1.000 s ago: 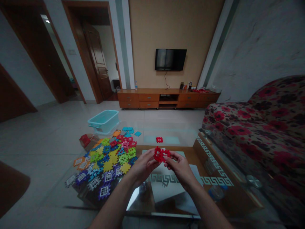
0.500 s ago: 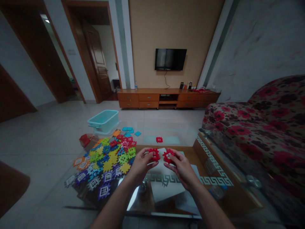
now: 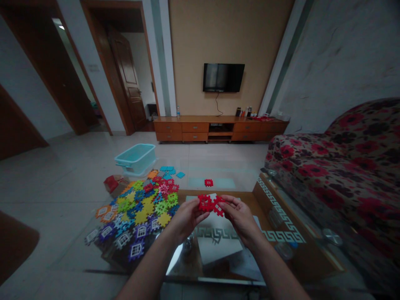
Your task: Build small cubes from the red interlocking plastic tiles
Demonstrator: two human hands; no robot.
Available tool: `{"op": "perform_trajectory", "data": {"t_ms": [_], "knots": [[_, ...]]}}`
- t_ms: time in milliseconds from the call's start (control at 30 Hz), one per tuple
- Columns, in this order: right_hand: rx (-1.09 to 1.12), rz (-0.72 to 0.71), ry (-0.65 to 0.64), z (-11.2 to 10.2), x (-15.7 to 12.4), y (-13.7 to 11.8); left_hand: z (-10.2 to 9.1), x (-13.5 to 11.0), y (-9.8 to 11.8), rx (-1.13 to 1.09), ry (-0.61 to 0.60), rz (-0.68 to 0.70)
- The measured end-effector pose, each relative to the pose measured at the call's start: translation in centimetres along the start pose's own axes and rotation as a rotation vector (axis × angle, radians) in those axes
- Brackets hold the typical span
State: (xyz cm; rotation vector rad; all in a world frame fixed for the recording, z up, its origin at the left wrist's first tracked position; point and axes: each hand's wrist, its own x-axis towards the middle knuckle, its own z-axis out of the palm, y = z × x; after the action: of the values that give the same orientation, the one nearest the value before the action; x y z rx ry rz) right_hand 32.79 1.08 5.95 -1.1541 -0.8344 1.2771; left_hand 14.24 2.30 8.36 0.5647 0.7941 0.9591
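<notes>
My left hand [image 3: 186,217] pinches a red toothed building tile [image 3: 205,203] above the glass table. My right hand [image 3: 239,215] pinches a second red tile [image 3: 218,205], and the two tiles touch edge to edge between my hands. A pile of coloured tiles [image 3: 139,207], purple, yellow, green, orange and blue, lies on the glass to the left of my left hand. One lone red tile [image 3: 208,182] lies farther back on the table.
The glass coffee table [image 3: 218,246] has a wooden frame with white fret pattern. A flowered sofa [image 3: 340,166] fills the right. A turquoise plastic tub [image 3: 136,158] and a small red box [image 3: 113,183] sit on the floor. A TV cabinet stands at the far wall.
Half a second ago the two red tiles were held apart; now my hands have come together and the tiles meet at their edges.
</notes>
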Motion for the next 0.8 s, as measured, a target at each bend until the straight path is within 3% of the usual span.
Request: {"op": "perform_trajectory", "data": {"t_ms": [400,800], "knots": [[0.058,0.027,-0.012,0.6,-0.7,-0.9,0.1,-0.2,-0.3,0.015,-0.096,-0.084],[0.039,-0.017,-0.01,-0.1,0.1,0.2,-0.2,-0.6,-0.1,-0.032,-0.245,-0.131]]}}
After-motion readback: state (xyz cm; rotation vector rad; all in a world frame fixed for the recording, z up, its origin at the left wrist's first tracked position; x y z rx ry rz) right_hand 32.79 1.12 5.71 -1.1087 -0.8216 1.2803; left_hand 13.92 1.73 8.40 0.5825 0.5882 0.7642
